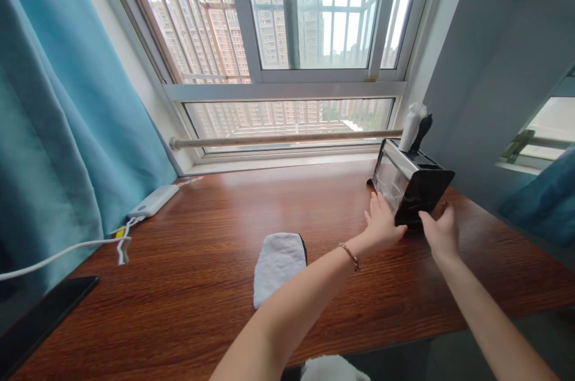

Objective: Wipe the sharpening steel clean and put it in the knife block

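Note:
A shiny silver and black toaster [406, 180] stands on the wooden desk [215, 231] at the far right, near the window sill. My left hand [381, 222] presses against its left near corner, fingers spread on the metal side. My right hand [441, 230] holds its black near end from the right. A white piece and a black piece [415, 126] stick up behind or out of its top. A beaded bracelet is on my left wrist.
A white folded cloth [276, 264] lies in the desk's middle. A white power bank [154, 200] with a white cable [67, 252] sits at the left by the blue curtain [67, 129]. A black flat device [42, 315] lies at the front left corner.

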`<state>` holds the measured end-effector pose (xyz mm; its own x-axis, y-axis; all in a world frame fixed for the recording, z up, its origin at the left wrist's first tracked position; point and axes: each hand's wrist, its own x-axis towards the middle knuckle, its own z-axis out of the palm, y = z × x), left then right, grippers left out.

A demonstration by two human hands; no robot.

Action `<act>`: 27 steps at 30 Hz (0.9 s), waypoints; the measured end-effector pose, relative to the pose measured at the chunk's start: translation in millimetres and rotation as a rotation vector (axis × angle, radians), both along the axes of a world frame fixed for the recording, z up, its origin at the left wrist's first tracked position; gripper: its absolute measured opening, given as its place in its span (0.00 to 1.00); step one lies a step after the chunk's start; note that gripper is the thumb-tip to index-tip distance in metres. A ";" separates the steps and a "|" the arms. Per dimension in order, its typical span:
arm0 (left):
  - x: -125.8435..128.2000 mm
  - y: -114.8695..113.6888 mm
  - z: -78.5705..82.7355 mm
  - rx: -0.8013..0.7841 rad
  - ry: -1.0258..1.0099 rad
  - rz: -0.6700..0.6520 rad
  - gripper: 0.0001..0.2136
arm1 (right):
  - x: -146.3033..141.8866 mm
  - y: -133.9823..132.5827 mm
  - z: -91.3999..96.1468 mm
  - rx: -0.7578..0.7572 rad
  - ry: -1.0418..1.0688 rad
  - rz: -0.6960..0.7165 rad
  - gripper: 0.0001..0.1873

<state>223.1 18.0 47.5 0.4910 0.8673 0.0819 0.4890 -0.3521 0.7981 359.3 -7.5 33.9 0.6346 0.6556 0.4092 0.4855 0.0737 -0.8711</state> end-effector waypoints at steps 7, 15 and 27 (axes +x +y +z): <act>-161.0 4.8 -10.5 0.232 -0.058 0.222 0.32 | -200.6 -94.1 -15.0 -0.194 -0.569 0.767 0.28; -276.6 -4.6 -44.5 0.356 0.050 0.476 0.18 | -298.5 -54.1 -40.0 -0.252 -0.865 1.056 0.35; -257.2 -37.3 -54.6 0.525 0.160 0.199 0.17 | -121.7 76.0 -47.3 -0.512 -1.019 1.029 0.36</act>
